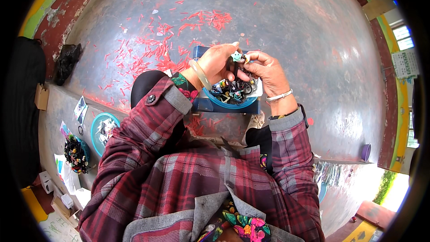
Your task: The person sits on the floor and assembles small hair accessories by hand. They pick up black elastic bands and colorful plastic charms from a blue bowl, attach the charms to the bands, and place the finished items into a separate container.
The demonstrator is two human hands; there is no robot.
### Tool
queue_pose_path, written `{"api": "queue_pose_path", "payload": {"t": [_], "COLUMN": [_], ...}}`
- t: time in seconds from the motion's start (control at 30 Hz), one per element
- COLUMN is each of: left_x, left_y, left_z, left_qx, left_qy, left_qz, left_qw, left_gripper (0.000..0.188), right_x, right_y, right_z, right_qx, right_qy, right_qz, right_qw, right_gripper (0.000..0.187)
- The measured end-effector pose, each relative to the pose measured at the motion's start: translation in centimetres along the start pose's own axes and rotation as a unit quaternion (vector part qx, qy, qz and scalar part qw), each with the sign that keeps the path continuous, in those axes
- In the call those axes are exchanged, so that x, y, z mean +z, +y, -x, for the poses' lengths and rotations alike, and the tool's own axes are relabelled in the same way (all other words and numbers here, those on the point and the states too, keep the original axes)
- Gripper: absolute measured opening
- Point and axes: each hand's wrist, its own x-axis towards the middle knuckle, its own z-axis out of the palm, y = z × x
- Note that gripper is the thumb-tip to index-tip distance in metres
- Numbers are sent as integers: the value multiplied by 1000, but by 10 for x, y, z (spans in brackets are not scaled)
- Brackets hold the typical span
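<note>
Above a blue basin (231,105), my left hand (214,64) and my right hand (270,72) meet, both closed. Between their fingertips is a black elastic hair tie with a pale turquoise smiling star charm (237,56). A small yellow and white piece sits beside the star at my right fingertips. Black strands hang down between my hands. Many black hair ties (230,92) with small coloured charms lie in the basin, partly hidden by my hands. Under the basin is a dark blue box-like stand (204,105).
Red scraps (152,56) litter the grey floor ahead and left. At my left stand a turquoise basin (93,135) of whitish pieces and a heap of dark hair ties (75,153). A black plastic bag (67,65) lies near the left wall. A purple cup (366,152) stands far right.
</note>
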Motion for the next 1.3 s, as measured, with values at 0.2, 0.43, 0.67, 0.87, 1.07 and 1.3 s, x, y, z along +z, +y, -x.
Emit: {"api": "queue_pose_path", "payload": {"t": [0.2,0.43,0.67,0.87,1.07,1.3], "left_x": [-1,-4,-4,-12,-9,-12], "left_y": [-2,-3,1,3,2,-6], "left_z": [-2,-5,-2,-3,-2,-9], "left_qx": [-5,-11,25,12,-64,-46], "left_qy": [18,-1,-36,-73,-63,32], "left_qz": [-3,-22,-1,-36,-84,-47], "left_qw": [1000,1000,999,997,992,997], "left_gripper": [36,36,20,9,8,6], "right_x": [-2,-6,-13,-14,-16,-2], "right_y": [2,8,0,-1,-1,-3], "right_z": [0,-3,-1,-2,-1,2], "right_qx": [12,27,15,13,-6,-61], "right_qy": [4,-14,32,66,36,9], "right_qz": [33,8,9,-48,-48,125], "right_qw": [999,1000,999,997,998,990], "right_gripper": [18,13,12,7,6,6]}}
